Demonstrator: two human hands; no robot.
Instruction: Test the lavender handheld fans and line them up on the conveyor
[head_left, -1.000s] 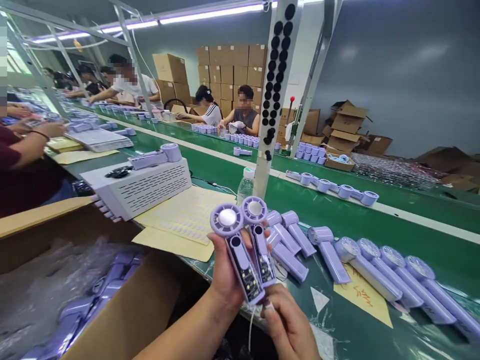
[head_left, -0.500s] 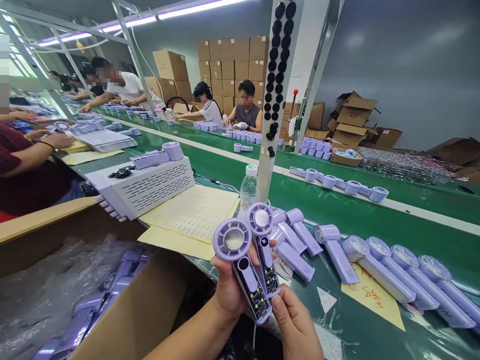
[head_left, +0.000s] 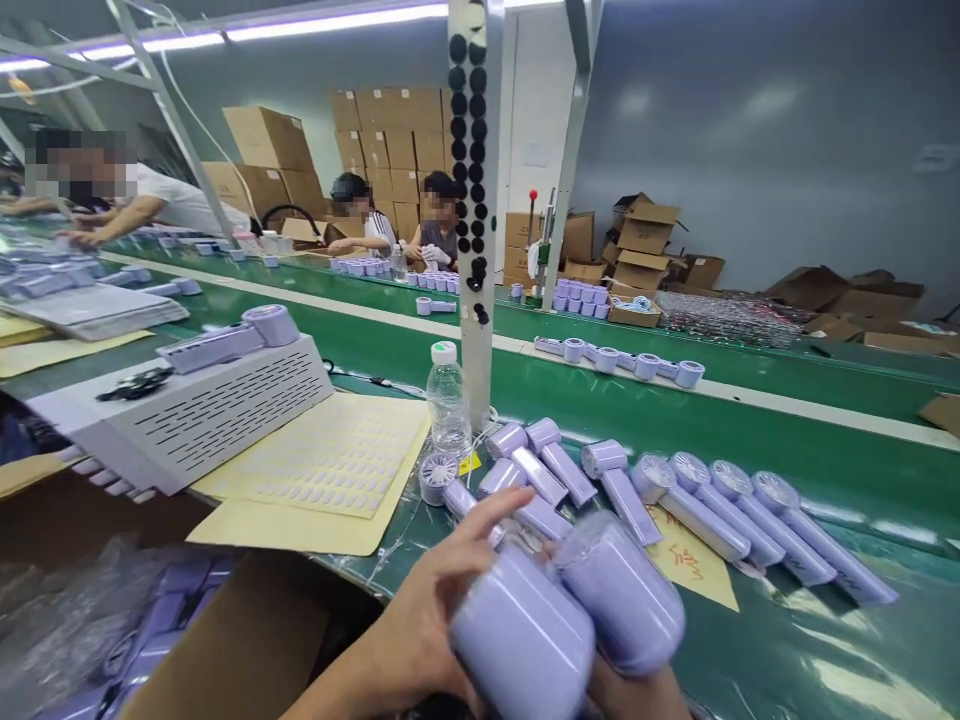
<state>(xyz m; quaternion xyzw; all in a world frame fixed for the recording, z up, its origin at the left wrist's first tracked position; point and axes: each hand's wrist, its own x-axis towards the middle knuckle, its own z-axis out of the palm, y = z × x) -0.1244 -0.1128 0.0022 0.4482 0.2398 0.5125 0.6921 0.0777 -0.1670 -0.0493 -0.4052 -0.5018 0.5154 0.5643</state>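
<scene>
Close in front of me are two purple handheld fans, the left fan [head_left: 525,635] and the right fan [head_left: 624,595], their smooth round heads facing me. My left hand [head_left: 442,590] grips at the left fan's far side, with its index finger stretched out; the other fingers are partly covered. Under the right fan shows part of my right hand [head_left: 637,692], apparently holding it from below, its fingers hidden. The fan handles are out of sight behind the heads. Beyond my hands, several more purple fans [head_left: 634,505] lie in a row on the green table.
A water bottle [head_left: 448,400] stands by a white post [head_left: 477,370]. To the left are yellow sticker sheets [head_left: 337,460] and a slotted grey box [head_left: 225,410] with a fan on top. An open carton [head_left: 247,630] sits lower left. Co-workers [head_left: 439,225] sit across the conveyor belt [head_left: 375,345].
Both fans have turned and come closer, from their circuit-board fronts showing to their round heads facing me. My right hand has gone beneath them. The view has swung right.
</scene>
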